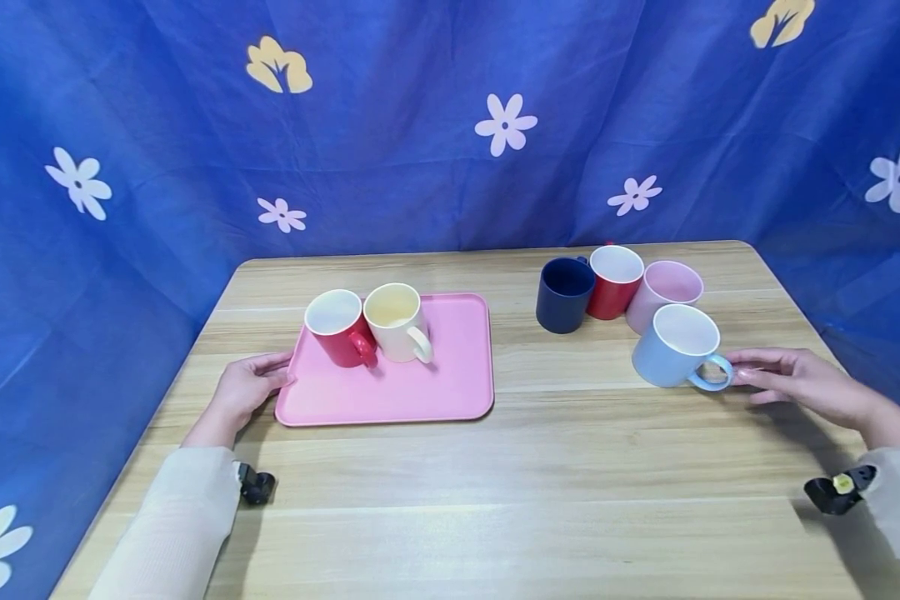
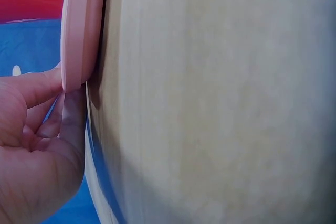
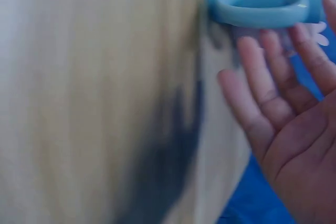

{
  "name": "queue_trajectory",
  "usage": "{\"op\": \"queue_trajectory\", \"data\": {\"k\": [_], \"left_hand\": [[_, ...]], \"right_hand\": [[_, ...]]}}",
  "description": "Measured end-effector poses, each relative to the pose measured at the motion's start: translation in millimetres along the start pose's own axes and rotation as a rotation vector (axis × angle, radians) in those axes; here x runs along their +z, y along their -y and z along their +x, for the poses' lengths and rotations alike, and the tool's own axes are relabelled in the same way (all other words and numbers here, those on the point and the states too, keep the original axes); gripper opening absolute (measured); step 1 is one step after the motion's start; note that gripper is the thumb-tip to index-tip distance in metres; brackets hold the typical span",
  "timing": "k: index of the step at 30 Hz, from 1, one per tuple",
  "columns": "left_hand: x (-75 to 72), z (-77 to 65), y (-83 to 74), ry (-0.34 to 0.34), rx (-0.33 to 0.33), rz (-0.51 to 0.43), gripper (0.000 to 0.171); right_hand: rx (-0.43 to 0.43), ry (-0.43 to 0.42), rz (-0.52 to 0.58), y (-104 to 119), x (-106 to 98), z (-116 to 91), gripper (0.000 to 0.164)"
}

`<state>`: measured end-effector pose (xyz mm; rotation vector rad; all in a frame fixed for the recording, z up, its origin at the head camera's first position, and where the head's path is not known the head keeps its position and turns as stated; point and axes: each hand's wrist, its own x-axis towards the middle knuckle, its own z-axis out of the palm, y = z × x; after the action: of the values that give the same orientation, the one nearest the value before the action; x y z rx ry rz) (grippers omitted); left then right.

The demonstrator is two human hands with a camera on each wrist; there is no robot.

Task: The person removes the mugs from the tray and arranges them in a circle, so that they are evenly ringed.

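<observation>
At its left edge, a pink tray [image 1: 450, 367] is pinched by my left hand [image 1: 247, 387]; the left wrist view shows the thumb [image 2: 39, 87] against the rim and the other fingers at the tray's underside. On the tray stand a red mug [image 1: 341, 337] with a white inside and a cream mug [image 1: 394, 329], side by side. Over on the right, my right hand [image 1: 802, 383] reaches toward a light blue mug [image 1: 663, 358]. Its fingers are spread and fairly straight, with fingertips right at the mug's handle [image 3: 262, 17].
Behind the light blue mug stand a pink mug [image 1: 663, 287], a second red mug [image 1: 613, 287] and a dark blue mug [image 1: 565, 300], close together. A wooden table [image 1: 495, 500] carries everything. Blue curtain [image 1: 390, 125] with flower shapes surrounds its back and sides.
</observation>
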<state>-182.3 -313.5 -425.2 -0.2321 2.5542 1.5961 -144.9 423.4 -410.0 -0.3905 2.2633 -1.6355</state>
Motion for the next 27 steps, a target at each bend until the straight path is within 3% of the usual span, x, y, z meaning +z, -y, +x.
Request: {"op": "queue_trajectory", "data": {"k": [3,8,14,21,27], "left_hand": [[-0.1,-0.1,0.1,0.000,-0.002,-0.001,0.049],[0.1,-0.2,-0.4,-0.002,-0.005,0.002,0.049],[-0.6,0.5,0.3,-0.007,-0.016,0.013,0.051],[-1.4,0.8,1.0,-0.003,-0.015,0.009,0.050],[-1.1,-0.4,0.2,-0.003,-0.005,0.001,0.048]], "right_hand": [[0.019,-0.012,-0.100,11,-8,0,0.032],[-0.004,-0.105,-0.241,36,-14,4,0.035],[-0.056,-0.171,-0.305,66,-7,16,0.039],[-0.124,-0.140,-0.248,92,14,37,0.041],[-0.200,-0.042,-0.169,110,40,57,0.043]]}}
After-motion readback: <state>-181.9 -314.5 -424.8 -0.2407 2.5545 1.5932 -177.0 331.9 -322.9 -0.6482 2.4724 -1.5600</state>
